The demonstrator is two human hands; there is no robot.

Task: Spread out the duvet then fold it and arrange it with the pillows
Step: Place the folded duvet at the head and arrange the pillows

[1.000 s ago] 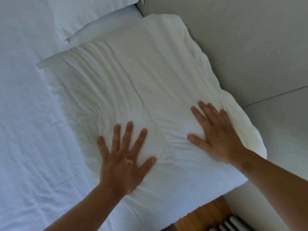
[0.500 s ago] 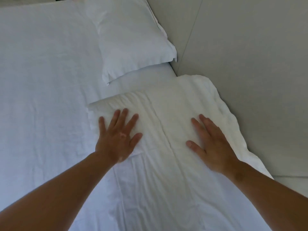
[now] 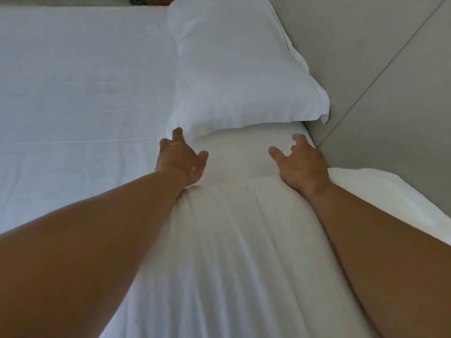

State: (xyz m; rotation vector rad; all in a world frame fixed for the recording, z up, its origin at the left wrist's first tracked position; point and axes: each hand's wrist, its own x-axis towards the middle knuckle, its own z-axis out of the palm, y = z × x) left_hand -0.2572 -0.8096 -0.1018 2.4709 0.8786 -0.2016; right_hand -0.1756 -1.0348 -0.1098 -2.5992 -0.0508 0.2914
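Note:
A white pillow (image 3: 234,67) lies at the far end of the bed against the grey wall. A second white pillow (image 3: 231,240) lies nearer, under both my forearms, with its far edge a short way from the first one. My left hand (image 3: 180,159) is stretched forward past that far edge, fingers apart, fingertips close to the near left corner of the far pillow. My right hand (image 3: 302,162) is also stretched forward beside the wall, fingers apart and slightly curled, holding nothing. No duvet can be told apart from the sheet.
The white bed sheet (image 3: 73,89) covers the mattress to the left. A grey panelled wall (image 3: 380,69) runs along the right side of the bed, tight against both pillows.
Both hands have left the near pillow's top, where they lay flat, and moved forward toward the far pillow. The view has shifted forward along the bed.

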